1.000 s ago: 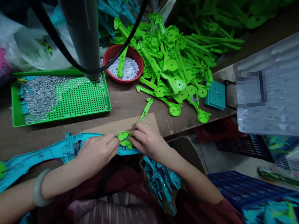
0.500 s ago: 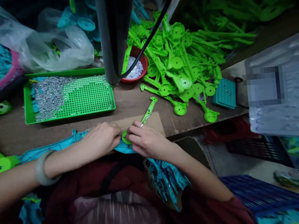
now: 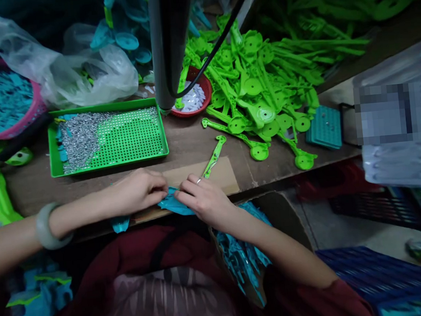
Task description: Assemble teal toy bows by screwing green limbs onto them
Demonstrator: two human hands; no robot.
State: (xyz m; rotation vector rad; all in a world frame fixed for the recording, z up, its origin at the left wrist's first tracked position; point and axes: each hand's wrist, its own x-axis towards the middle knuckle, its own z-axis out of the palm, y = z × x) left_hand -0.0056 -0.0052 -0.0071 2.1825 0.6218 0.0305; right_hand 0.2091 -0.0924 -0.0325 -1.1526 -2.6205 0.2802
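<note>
Hands meet low in the centre of the frame, at the table's front edge. Left hand (image 3: 138, 191) has its fingers curled down onto the teal plastic part (image 3: 176, 206), pinching its edge; right hand (image 3: 201, 200) presses on the same part from the other side, fingers closed over it. A green lever piece (image 3: 214, 156) pokes out just above the right hand, on a cardboard sheet (image 3: 223, 176). Upper left of them sits a green tray (image 3: 120, 141) of metal screws (image 3: 78, 137); green parts (image 3: 263, 84) pile at upper right.
</note>
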